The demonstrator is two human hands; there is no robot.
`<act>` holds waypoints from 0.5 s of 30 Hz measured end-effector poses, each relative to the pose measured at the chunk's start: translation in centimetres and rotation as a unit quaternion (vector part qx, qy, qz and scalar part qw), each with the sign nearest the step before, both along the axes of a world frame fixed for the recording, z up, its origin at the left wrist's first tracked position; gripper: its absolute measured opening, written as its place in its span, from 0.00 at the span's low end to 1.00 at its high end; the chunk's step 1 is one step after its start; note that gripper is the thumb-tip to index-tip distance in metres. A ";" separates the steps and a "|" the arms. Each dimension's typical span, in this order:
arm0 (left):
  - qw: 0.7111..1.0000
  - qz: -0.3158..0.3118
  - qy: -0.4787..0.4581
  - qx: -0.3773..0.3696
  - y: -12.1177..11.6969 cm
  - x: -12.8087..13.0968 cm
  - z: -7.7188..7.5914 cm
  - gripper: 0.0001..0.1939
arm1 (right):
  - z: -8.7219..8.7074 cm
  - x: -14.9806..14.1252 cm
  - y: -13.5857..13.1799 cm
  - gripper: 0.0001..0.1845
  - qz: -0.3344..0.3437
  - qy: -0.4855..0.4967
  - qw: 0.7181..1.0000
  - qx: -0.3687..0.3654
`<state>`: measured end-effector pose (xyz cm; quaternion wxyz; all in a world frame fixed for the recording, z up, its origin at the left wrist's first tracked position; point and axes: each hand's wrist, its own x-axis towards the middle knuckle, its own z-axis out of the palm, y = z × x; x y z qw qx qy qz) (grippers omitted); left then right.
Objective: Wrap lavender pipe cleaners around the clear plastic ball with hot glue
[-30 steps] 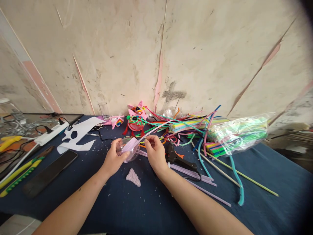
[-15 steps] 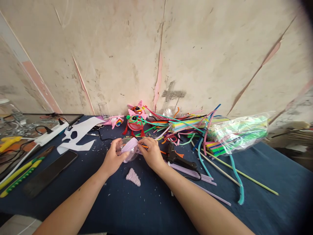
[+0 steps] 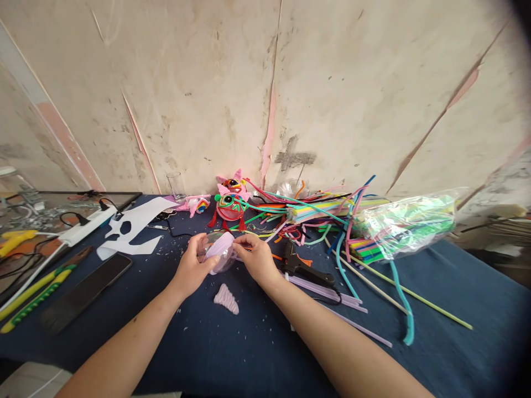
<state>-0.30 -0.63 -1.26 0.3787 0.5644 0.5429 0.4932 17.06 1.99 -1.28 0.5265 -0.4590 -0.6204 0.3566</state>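
Observation:
My left hand (image 3: 192,266) is closed around a clear plastic ball (image 3: 227,262), with the thumb in front. A patch of lilac pipe cleaner (image 3: 219,246) covers part of the ball. At the ball's right side, my right hand (image 3: 258,258) pinches a lilac pipe cleaner (image 3: 275,232); its end at the fingertips is mostly hidden. Just below the ball, a triangular piece wound from lilac pipe cleaner (image 3: 226,299) lies on the dark blue cloth (image 3: 257,354). A black glue gun (image 3: 307,271) rests right of my right hand.
Lilac pipe cleaners (image 3: 348,301) lie under the glue gun's side. Coloured pipe cleaner bundles (image 3: 323,210) and a plastic bag (image 3: 415,224) fill the back right. Finished pipe cleaner figures (image 3: 231,207) stand behind. At left are cut white paper (image 3: 145,221), a phone (image 3: 87,293), pliers (image 3: 37,296) and a power strip (image 3: 87,226).
My right fingers have shifted very slightly at the ball's right edge, and the lilac pipe cleaner behind them has moved a little. My left hand keeps its hold on the ball.

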 end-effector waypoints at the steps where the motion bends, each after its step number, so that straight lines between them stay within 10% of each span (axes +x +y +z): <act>1: 1.000 -0.002 -0.001 -0.001 0.0 0.0 0.0 0.34 | 0.0 -0.1 0.0 0.04 0.003 0.012 1.000 -0.017; 15: 0.999 -0.030 0.012 0.032 -0.1 -0.5 -0.1 0.28 | 0.0 -0.4 0.2 0.08 0.013 0.084 0.993 -0.076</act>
